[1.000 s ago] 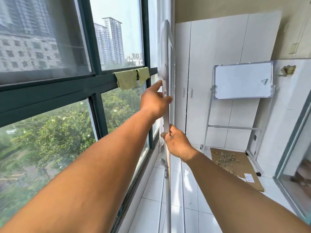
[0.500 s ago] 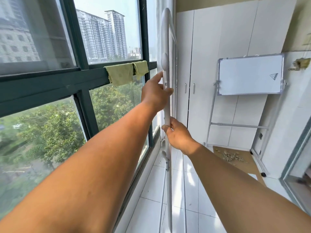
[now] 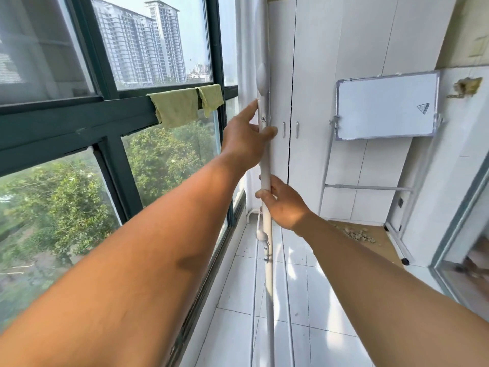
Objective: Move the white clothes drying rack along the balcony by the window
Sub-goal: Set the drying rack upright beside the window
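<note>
The white clothes drying rack (image 3: 267,276) stands folded and upright, seen edge-on as a tall white tube running from the top of the view down to the tiled floor. My left hand (image 3: 244,140) grips the tube at about chest height, thumb in front and index finger stretched up along it. My right hand (image 3: 284,205) is wrapped around the same tube just below. The rack stands close to the dark-framed window (image 3: 111,112) on my left.
Two green cloths (image 3: 185,105) hang over the window's middle rail. White cupboards (image 3: 330,102) close the far end. A whiteboard on a stand (image 3: 383,107) leans at the right, with cardboard and small stones (image 3: 365,234) on the floor below. A glass door (image 3: 465,250) lines the right.
The cupboards and whiteboard have grown larger and nearer in view. Both hands keep the same hold on the rack tube, which has stayed upright.
</note>
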Demonstrator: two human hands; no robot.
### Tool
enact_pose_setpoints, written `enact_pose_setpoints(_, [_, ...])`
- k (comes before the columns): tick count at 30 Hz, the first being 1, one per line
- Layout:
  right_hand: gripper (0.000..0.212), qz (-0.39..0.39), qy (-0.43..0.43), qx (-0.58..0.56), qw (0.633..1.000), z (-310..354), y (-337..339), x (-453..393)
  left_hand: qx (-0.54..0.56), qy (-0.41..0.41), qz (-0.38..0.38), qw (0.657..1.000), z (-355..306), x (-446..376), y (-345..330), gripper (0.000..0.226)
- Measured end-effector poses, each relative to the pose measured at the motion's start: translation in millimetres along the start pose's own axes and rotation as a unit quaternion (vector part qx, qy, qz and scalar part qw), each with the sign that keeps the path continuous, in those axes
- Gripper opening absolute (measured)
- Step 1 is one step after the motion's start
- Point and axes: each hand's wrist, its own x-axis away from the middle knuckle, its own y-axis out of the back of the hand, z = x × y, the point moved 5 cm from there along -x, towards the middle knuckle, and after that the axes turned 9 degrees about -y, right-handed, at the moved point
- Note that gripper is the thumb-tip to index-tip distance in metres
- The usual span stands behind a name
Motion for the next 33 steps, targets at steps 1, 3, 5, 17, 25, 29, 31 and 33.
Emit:
enact_pose_setpoints(1, [0.029,-0.002,-0.01,0.002,1.0,-0.6,1.0,2.2,0.005,-0.002,0.007,1.0,0.8,0.1,-2.6,0.068])
enact_pose_setpoints(3, [0.029,-0.008,-0.032,0.003,0.999,-1.8,3.1,5.8,0.006,-0.006,0.018,1.0,0.9,1.0,-6.9,0.066])
enact_pose_setpoints(5, [0.027,-0.019,-0.049,-0.008,0.999,-3.7,4.2,9.1,0.009,-0.006,0.019,1.0,-0.5,4.7,-8.4,0.064])
enact_pose_setpoints(17, [0.026,-0.005,-0.086,-0.096,0.992,-27.7,-14.7,30.2,0.011,0.04,0.055,0.998,2.0,30.5,-8.9,0.053])
enact_pose_setpoints(25, [0.035,0.08,-0.08,0.047,0.992,-38.2,-26.2,35.0,-0.12,-0.073,0.036,0.99,-8.6,32.7,-5.4,0.031])
enact_pose_setpoints(29, [0.046,0.08,-0.087,0.087,0.989,-38.5,-27.9,27.3,-0.175,-0.091,0.031,0.98,-5.4,29.9,-7.3,0.03])
enact_pose_setpoints(31, [0.045,0.075,-0.092,0.089,0.989,-39.7,-30.4,23.0,-0.193,-0.095,0.03,0.976,-3.0,25.4,-4.1,0.037])
enact_pose_setpoints(33, [0.039,0.069,-0.091,0.089,0.989,-40.0,-34.0,19.9,-0.202,-0.096,0.022,0.975,0.8,21.5,0.4,0.043])
